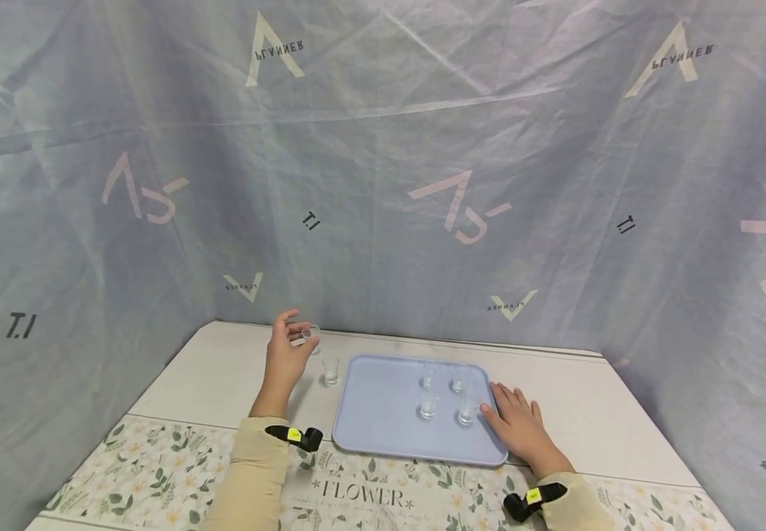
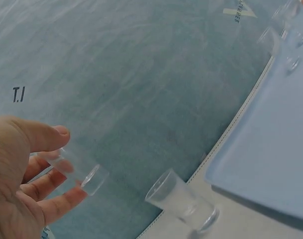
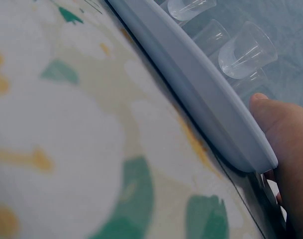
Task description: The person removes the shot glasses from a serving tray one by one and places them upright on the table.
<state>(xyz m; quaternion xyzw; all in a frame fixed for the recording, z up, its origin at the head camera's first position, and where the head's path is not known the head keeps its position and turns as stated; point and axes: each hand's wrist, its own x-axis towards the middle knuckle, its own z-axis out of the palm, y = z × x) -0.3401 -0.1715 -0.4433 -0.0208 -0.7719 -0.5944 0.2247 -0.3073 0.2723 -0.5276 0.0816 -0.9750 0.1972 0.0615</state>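
Observation:
Between thumb and fingers, my left hand (image 1: 288,359) pinches a small clear shot glass (image 2: 86,174), held tilted beyond the tray's left side. Another shot glass (image 1: 331,372) stands upright on the table between that hand and the blue tray (image 1: 376,413). On the right part of the tray are several more clear glasses, among them a front-right glass (image 1: 466,413) and a front-left glass (image 1: 428,405). My right hand (image 1: 521,425) rests at the tray's right edge, thumb over the rim and fingers stretched out along the outside.
The white tabletop (image 1: 575,413) carries a floral mat strip (image 1: 170,464) along its front. A grey-blue printed curtain (image 1: 370,184) hangs close behind the table and along both sides.

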